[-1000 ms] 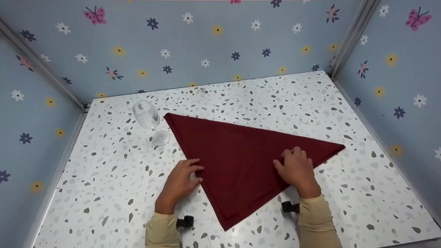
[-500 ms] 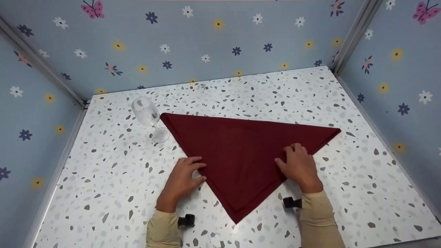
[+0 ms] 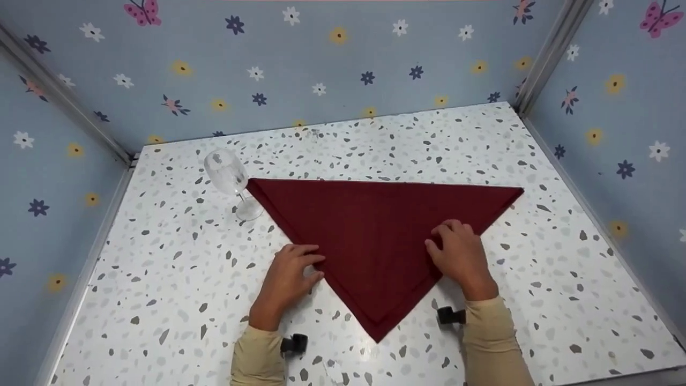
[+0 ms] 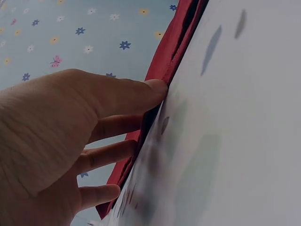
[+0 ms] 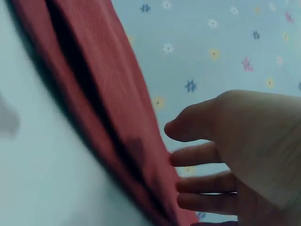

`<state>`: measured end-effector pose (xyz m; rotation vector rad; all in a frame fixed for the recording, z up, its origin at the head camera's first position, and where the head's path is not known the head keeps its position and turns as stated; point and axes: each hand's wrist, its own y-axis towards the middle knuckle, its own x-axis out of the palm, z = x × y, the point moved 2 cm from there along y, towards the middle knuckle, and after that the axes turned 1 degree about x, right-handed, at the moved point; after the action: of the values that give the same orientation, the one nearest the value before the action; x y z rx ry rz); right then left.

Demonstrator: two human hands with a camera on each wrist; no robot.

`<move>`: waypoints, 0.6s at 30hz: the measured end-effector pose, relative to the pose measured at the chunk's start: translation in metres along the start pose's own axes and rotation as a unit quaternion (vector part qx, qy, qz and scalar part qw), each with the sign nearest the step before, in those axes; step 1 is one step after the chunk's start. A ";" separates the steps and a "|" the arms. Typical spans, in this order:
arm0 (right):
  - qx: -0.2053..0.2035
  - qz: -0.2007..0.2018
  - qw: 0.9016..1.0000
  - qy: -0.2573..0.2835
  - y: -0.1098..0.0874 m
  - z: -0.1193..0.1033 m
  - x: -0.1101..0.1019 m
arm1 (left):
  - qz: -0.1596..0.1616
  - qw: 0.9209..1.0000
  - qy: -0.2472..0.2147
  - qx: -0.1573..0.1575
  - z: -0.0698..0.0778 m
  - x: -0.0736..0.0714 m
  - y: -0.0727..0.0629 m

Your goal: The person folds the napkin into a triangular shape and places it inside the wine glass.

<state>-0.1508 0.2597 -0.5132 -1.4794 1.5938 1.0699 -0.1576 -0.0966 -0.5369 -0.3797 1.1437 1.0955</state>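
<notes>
A dark red cloth napkin (image 3: 370, 241), folded into a triangle, lies flat with one corner pointing toward me and its long side at the back. At its left slanting edge my left hand (image 3: 289, 276) touches the cloth with spread, lightly bent fingertips. My right hand (image 3: 462, 257) rests its fingertips on the napkin near the right slanting edge. In the right wrist view the layered edge of the napkin (image 5: 108, 103) shows a dark gap between layers. A clear stemmed glass (image 3: 228, 174) stands at the left, beside the napkin's left corner.
A white speckled tabletop (image 3: 177, 268) lies under everything. Blue flowered panels (image 3: 343, 59) close off the back and both sides. Black camera mounts (image 3: 450, 316) sit on both wrists.
The napkin has turned counterclockwise: its right corner moved up and its near corner moved right and slightly away. Both hands keep contact with it and have shifted little.
</notes>
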 end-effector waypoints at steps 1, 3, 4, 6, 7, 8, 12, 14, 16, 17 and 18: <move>-0.006 0.001 1.000 -0.010 -0.001 -0.005 -0.001 | 0.000 1.000 0.001 -0.002 -0.001 0.000 0.000; -0.015 -0.012 0.999 -0.031 -0.004 -0.013 -0.001 | 0.001 1.000 0.003 -0.004 -0.002 0.000 0.000; -0.015 -0.024 0.999 -0.040 -0.007 -0.016 -0.001 | 0.000 1.000 0.001 -0.004 -0.002 0.000 0.000; -0.014 -0.047 0.997 -0.053 -0.010 -0.020 0.000 | 0.000 1.000 0.000 -0.006 -0.002 0.000 0.000; -0.014 -0.057 0.997 -0.058 -0.010 -0.021 0.000 | 0.001 1.000 0.001 -0.007 -0.001 -0.001 -0.001; -0.013 -0.065 0.996 -0.062 -0.010 -0.021 0.001 | 0.002 1.000 0.002 -0.008 -0.001 -0.001 0.000; -0.011 -0.064 0.996 -0.063 -0.007 -0.017 0.002 | -0.002 1.000 -0.003 -0.019 0.000 -0.002 0.000; -0.010 -0.059 0.997 -0.055 -0.004 -0.012 0.002 | -0.012 1.000 -0.009 -0.024 0.001 0.000 0.000; -0.008 -0.055 0.998 -0.043 -0.003 -0.005 0.002 | -0.026 0.999 -0.015 -0.028 0.003 0.002 0.000; -0.008 -0.053 0.998 -0.038 -0.002 -0.002 0.002 | -0.034 0.999 -0.016 -0.030 0.004 0.004 0.000; -0.006 -0.053 0.998 -0.035 -0.002 0.001 0.001 | -0.041 0.998 -0.019 -0.031 0.004 0.006 0.000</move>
<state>-0.1490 0.2601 -0.5148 -1.5014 1.4474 1.0615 -0.1551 -0.0907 -0.5406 -0.4492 1.0520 1.0639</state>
